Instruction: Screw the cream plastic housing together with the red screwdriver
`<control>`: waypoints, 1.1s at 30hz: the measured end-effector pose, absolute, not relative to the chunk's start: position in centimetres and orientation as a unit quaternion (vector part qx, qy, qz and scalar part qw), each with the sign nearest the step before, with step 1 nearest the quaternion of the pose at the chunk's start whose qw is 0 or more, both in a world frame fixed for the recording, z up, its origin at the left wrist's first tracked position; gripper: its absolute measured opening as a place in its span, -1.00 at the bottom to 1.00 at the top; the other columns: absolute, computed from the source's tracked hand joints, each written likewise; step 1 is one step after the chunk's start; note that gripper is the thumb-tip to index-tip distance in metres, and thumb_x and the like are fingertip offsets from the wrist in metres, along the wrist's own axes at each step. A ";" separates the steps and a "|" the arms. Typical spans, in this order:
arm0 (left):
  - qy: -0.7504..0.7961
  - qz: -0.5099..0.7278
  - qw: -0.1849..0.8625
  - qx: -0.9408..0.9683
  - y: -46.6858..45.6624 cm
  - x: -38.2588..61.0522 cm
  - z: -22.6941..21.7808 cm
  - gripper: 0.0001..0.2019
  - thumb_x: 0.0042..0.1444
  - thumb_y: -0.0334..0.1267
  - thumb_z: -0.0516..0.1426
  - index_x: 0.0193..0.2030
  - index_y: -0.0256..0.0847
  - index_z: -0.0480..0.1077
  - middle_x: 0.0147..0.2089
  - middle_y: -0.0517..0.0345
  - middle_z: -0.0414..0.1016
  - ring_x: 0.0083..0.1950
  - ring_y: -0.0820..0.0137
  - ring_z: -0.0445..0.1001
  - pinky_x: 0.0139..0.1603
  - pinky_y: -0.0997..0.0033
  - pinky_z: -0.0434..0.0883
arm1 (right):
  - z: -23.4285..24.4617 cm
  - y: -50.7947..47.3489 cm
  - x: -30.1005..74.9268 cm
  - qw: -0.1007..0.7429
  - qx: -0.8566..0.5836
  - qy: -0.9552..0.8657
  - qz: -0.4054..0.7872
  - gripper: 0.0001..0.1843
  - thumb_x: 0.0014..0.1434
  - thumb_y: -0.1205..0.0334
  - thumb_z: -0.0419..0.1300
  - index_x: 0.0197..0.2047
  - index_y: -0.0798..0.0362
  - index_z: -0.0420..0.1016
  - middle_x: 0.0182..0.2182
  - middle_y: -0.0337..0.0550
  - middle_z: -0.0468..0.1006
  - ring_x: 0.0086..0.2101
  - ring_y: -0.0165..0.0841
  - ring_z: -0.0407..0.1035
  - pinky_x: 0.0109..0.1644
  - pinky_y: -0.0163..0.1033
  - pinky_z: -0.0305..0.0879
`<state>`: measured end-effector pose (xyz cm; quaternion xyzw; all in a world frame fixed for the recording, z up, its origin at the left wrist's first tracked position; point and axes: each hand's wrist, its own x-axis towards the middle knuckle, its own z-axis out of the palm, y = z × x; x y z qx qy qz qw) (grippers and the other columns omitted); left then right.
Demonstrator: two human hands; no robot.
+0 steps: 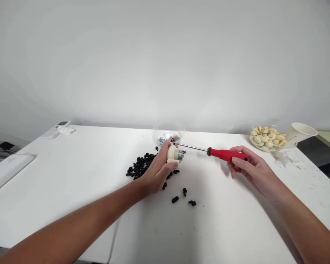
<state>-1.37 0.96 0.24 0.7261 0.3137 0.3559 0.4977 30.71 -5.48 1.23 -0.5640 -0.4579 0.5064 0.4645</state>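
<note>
My left hand [159, 167] is closed around a cream plastic housing with a small silver motor [173, 153]. A small black piece [173, 140] sits at the top end of this housing. In my right hand [249, 167] is a screwdriver [225, 154] with a red handle, held by its rear end. Its metal shaft points left, and the tip meets or nearly meets the black piece; exact contact is too small to tell. Beneath and beside my left hand lies a pile of small black plastic parts [140, 167], partly hidden by the hand.
Behind my left hand stands a clear bowl [168, 128] of small screws. At the right, a clear container of cream plastic pieces [268, 138] adjoins a white cup [304, 131]. Several loose black parts [175, 199] lie in front. A white remote [63, 124] rests at the far left.
</note>
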 end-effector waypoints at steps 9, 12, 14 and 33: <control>0.348 0.395 0.577 0.624 1.0 -1.0 0.8 -0.56 0.38 -0.05 0.15 0.33 -0.10 0.32 -0.13 0.13 0.35 -0.22 0.36 0.30 -0.22 0.37 0.37 | 2.1 -6.7 28.9 0.432 -0.632 -0.536 0.357 -0.55 0.19 -0.12 0.40 0.09 -0.18 0.56 -0.26 -0.19 0.56 -0.33 -0.27 0.41 -0.24 -0.16 0.35; 0.349 0.406 0.568 0.625 0.9 -1.0 0.8 -0.57 0.36 -0.14 0.13 0.33 -0.10 0.33 -0.15 0.14 0.33 -0.27 0.39 0.23 -0.29 0.40 0.25 | 2.2 -6.9 28.6 0.430 -0.638 -0.566 0.296 -0.60 0.19 -0.12 0.38 0.03 -0.16 0.60 -0.10 -0.13 0.62 -0.19 -0.19 0.46 -0.22 -0.17 0.35; 0.348 0.413 0.560 0.629 0.9 -1.0 0.7 -0.57 0.35 -0.18 0.10 0.34 -0.11 0.33 -0.16 0.14 0.32 -0.27 0.39 0.21 -0.28 0.39 0.21 | 2.3 -7.0 28.3 0.430 -0.637 -0.574 0.283 -0.65 0.20 -0.10 0.36 -0.01 -0.16 0.61 -0.10 -0.15 0.63 -0.18 -0.19 0.45 -0.19 -0.18 0.34; 0.346 0.408 0.495 0.684 0.4 -1.0 0.8 -0.57 0.42 -0.14 0.05 0.37 -0.14 0.24 -0.04 0.05 0.39 -0.24 0.36 0.28 -0.21 0.32 0.35 | 2.1 -6.6 28.7 0.413 -0.626 -0.502 0.432 -0.50 0.06 -0.13 0.51 -0.04 -0.15 0.49 -0.42 -0.29 0.39 -0.45 -0.34 0.16 -0.37 -0.23 0.05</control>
